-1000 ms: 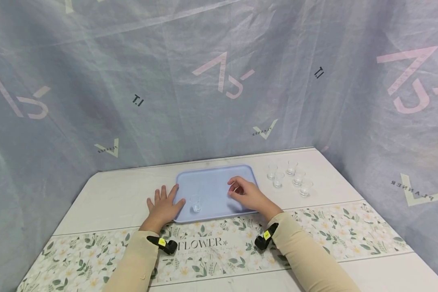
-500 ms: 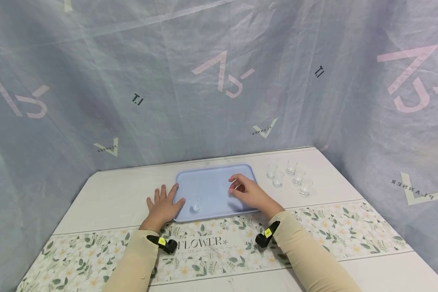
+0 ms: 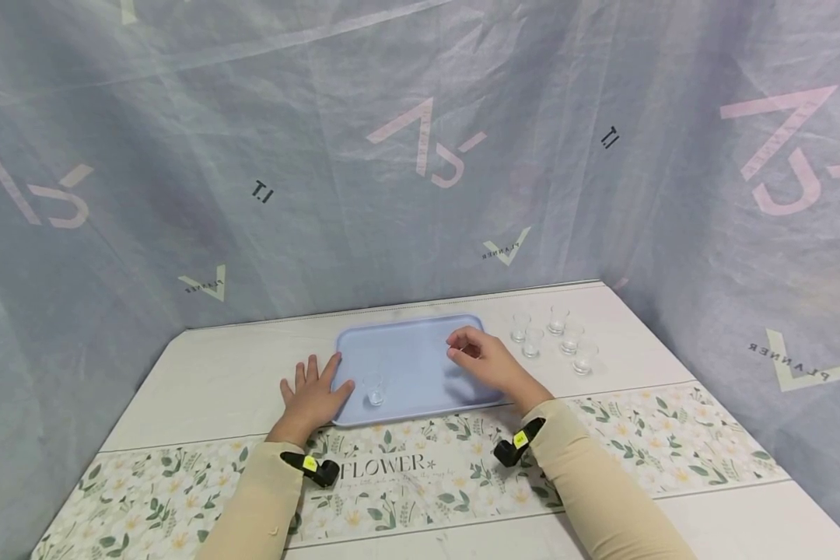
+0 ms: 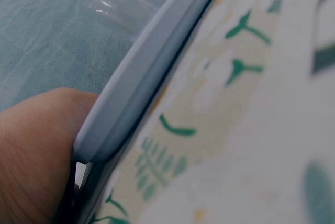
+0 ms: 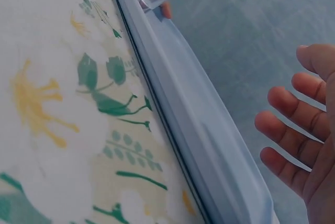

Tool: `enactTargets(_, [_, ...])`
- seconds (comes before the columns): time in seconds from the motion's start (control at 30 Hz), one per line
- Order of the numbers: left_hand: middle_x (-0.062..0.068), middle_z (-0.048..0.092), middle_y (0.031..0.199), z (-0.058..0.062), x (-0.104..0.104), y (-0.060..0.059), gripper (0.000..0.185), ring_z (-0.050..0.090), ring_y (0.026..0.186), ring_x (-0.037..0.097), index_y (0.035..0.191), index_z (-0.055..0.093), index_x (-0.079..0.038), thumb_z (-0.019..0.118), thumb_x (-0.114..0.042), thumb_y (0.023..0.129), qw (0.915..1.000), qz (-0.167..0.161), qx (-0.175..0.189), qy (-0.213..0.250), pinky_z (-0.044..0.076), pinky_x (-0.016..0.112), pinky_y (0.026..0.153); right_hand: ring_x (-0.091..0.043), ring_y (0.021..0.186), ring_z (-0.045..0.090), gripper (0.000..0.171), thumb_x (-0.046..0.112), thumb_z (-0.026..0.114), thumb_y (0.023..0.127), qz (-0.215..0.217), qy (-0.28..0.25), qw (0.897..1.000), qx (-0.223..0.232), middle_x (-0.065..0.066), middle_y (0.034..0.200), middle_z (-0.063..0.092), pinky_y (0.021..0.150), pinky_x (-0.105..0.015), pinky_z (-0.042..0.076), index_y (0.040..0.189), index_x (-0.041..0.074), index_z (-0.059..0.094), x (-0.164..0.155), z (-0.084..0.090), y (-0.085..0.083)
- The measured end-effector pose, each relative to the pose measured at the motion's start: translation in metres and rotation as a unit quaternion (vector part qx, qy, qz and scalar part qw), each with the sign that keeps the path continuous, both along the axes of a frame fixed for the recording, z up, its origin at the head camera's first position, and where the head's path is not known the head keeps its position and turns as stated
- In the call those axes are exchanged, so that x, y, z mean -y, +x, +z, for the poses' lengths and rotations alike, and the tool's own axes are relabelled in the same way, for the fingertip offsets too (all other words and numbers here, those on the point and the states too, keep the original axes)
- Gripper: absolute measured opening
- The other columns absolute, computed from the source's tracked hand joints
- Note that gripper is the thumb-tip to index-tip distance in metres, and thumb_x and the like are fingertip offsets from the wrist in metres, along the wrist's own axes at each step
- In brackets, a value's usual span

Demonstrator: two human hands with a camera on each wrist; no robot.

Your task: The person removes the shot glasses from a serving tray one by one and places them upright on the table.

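The left hand point(image 3: 313, 395) lies flat with fingers straight against the near left corner of the blue tray point(image 3: 413, 346), where one small glass point(image 3: 375, 389) stands, while the empty right hand point(image 3: 488, 364) hovers loosely curled over the tray's right side.

Head looks down; wrists close, seemingly sharing tray point(image 3: 420, 365) rim

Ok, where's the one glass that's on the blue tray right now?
In the head view, the glass stands near the tray's front-left corner, just right of the left hand.
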State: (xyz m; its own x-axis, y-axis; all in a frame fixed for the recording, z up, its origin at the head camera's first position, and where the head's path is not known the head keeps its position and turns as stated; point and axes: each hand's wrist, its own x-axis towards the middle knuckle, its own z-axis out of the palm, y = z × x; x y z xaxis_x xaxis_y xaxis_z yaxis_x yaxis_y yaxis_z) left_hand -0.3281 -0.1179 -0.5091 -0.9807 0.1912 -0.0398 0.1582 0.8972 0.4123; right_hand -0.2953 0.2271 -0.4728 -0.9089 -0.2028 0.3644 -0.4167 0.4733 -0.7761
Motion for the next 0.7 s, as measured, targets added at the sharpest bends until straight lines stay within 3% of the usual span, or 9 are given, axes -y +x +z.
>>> enactTargets(0.23, [0.028, -0.004, 0.166, -0.0015, 0.0010, -0.0013, 0.076, -0.012, 0.151, 0.050, 0.164, 0.016, -0.018, 0.046, -0.051, 0.102, 1.0000, 0.000, 0.003, -0.004, -0.014, 0.073, 0.111, -0.024, 0.084, 0.069, 0.023, 0.017, 0.066, 0.100, 0.008, -0.061, 0.998, 0.021, -0.009, 0.096, 0.072, 0.079, -0.032, 0.054, 0.120, 0.008, 0.062, -0.0036, 0.0039, -0.0014])
enactTargets(0.5, [0.030, 0.000, 0.165, -0.0021, 0.0009, -0.0011, 0.076, -0.008, 0.151, 0.051, 0.163, 0.021, -0.016, 0.046, -0.053, 0.101, 0.9999, 0.000, -0.008, 0.006, -0.011, 0.073, 0.111, -0.035, 0.084, 0.072, 0.022, 0.008, 0.058, 0.103, 0.013, -0.054, 0.998, 0.020, -0.017, 0.088, 0.075, 0.081, -0.035, 0.054, 0.125, 0.002, 0.060, -0.0041, 0.0045, -0.0007])
enactTargets(0.7, [0.030, 0.000, 0.165, 0.0004, 0.0004, 0.0010, 0.076, -0.009, 0.151, 0.051, 0.163, 0.019, -0.016, 0.046, -0.052, 0.101, 1.0000, -0.001, -0.006, 0.005, -0.011, 0.073, 0.112, -0.035, 0.067, 0.066, 0.015, 0.010, 0.057, 0.104, -0.019, -0.054, 0.998, 0.020, -0.010, 0.066, 0.069, 0.055, -0.026, 0.038, 0.117, 0.010, 0.065, -0.0049, 0.0033, 0.0008])
